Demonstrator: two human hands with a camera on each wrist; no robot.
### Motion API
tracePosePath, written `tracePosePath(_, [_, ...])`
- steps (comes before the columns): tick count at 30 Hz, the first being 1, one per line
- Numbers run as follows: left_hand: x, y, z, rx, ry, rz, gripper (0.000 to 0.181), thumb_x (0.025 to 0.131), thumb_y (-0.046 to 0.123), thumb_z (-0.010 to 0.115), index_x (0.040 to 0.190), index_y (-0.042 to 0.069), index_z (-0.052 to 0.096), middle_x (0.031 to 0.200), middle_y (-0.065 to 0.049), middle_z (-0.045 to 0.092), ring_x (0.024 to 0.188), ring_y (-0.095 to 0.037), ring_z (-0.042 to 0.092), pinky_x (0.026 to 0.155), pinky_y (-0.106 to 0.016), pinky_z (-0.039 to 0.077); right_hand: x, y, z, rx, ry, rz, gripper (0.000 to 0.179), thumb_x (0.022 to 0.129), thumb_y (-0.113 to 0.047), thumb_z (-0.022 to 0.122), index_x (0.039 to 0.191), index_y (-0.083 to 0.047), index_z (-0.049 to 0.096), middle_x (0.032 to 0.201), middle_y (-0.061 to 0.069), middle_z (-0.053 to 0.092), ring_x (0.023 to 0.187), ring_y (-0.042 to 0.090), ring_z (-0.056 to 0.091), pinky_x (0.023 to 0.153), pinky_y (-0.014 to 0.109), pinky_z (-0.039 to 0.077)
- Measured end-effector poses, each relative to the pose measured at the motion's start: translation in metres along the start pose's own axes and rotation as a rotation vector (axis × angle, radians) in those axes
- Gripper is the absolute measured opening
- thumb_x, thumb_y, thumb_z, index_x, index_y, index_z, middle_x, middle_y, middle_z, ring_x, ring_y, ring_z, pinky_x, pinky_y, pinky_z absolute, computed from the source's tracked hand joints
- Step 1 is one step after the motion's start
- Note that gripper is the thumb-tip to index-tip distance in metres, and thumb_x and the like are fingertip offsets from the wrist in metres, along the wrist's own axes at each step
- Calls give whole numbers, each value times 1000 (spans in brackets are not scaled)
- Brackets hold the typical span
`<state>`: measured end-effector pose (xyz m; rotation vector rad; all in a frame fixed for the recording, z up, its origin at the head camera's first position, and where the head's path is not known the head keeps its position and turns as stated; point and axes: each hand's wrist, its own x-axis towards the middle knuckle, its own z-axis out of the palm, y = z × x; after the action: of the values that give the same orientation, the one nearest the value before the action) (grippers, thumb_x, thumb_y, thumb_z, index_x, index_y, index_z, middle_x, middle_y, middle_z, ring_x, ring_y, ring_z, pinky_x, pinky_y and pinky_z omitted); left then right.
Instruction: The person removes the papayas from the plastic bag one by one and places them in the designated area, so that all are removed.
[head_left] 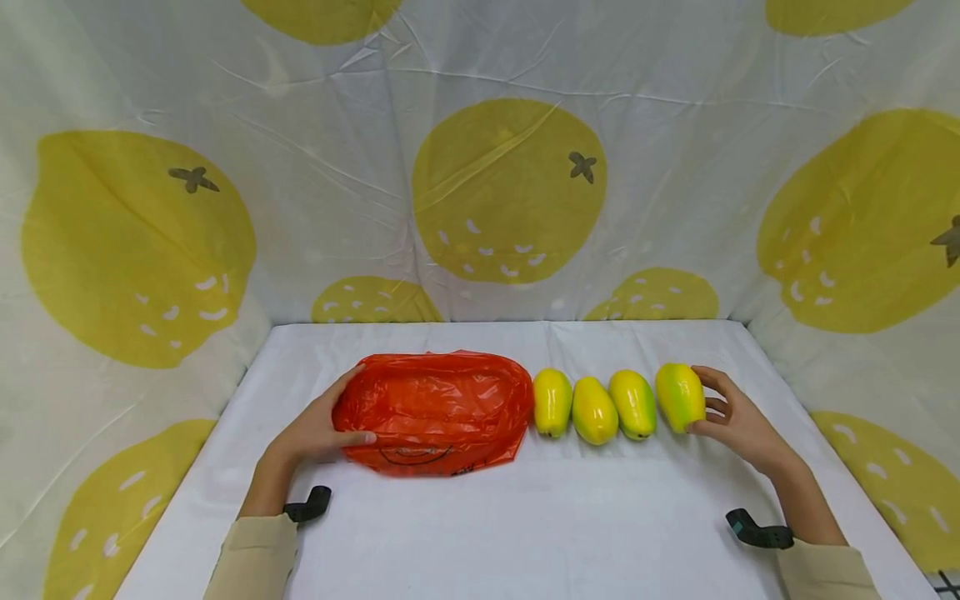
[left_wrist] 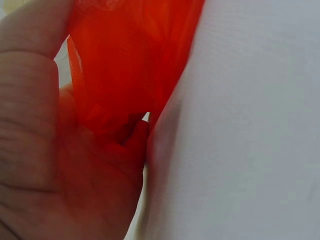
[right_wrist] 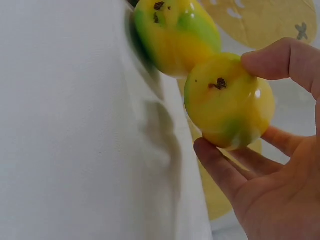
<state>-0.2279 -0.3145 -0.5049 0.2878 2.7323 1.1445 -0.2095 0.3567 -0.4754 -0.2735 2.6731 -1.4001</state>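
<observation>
A red plastic bag (head_left: 442, 400) lies with its mouth open on the white table. My left hand (head_left: 322, 425) holds its left end, thumb over the front rim and fingers at the back. In the left wrist view the red plastic lies between thumb and fingers of the left hand (left_wrist: 75, 160). My right hand (head_left: 738, 417) grips a glossy yellow-green mango (head_left: 681, 398) at the right end of a row of mangoes. From the right wrist, this mango (right_wrist: 230, 102) shows between thumb and fingertips, with another mango (right_wrist: 175, 35) beyond it.
Three more mangoes stand between the bag and the held one: a left mango (head_left: 552, 403), a middle mango (head_left: 595, 411) and a right mango (head_left: 632, 405). The leftmost is against the bag's right edge. Lemon-print cloth (head_left: 510, 192) walls the back and sides of the white table (head_left: 517, 533).
</observation>
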Motion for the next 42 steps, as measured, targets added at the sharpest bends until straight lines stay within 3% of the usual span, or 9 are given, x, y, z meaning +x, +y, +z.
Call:
tracePosePath(4, [1, -1, 1, -1, -1, 12, 118, 75, 51, 89, 166, 33, 16, 167, -13, 29, 149, -43, 32, 113, -71, 37, 1, 3, 3, -44, -4, 28, 93, 91, -13, 78, 163, -9, 18, 161, 30, 25, 132, 52, 47, 93, 11, 49])
tracePosePath(7, [1, -2, 1, 11, -4, 28, 118, 76, 51, 88, 166, 31, 16, 168, -14, 29, 150, -43, 31, 115, -72, 35, 1, 6, 6, -72, -9, 48, 93, 91, -14, 78, 163, -8, 18, 161, 30, 26, 132, 53, 47, 102, 35, 56])
tracePosePath(9, [1, -2, 0, 14, -1, 37, 117, 76, 50, 88, 166, 30, 17, 168, -14, 29, 150, -43, 32, 115, -72, 34, 1, 7, 8, -85, -12, 49, 92, 92, -16, 77, 163, -8, 19, 161, 30, 26, 132, 54, 48, 104, 53, 54])
tracePosePath(11, [0, -1, -1, 14, 1, 40, 117, 76, 50, 88, 166, 30, 17, 167, -14, 30, 150, -43, 32, 114, -72, 35, 2, 8, 10, -90, -10, 52, 92, 92, -18, 78, 162, -8, 19, 161, 29, 26, 132, 54, 48, 105, 60, 50])
tracePosePath(22, [-1, -3, -2, 6, -2, 25, 117, 76, 50, 88, 166, 32, 16, 167, -14, 30, 149, -43, 33, 113, -71, 38, 2, 10, 11, -100, -8, 27, 95, 90, -25, 80, 163, -10, 21, 164, 27, 26, 135, 55, 46, 108, 67, 44])
tracePosePath(32, [0, -4, -2, 5, 1, 30, 117, 75, 49, 89, 166, 31, 16, 166, -14, 32, 148, -43, 34, 113, -71, 38, 4, 11, 8, -91, -45, 9, 101, 91, -20, 79, 166, -14, 12, 167, 28, 19, 135, 57, 45, 106, 67, 46])
tracePosePath(42, [0, -2, -4, -70, -7, 24, 110, 83, 45, 82, 165, 40, 9, 170, -15, 21, 152, -46, 25, 113, -75, 32, 2, 15, 8, -80, -38, 42, 99, 95, -30, 76, 166, -14, 10, 168, 25, 16, 140, 55, 40, 109, 67, 42])
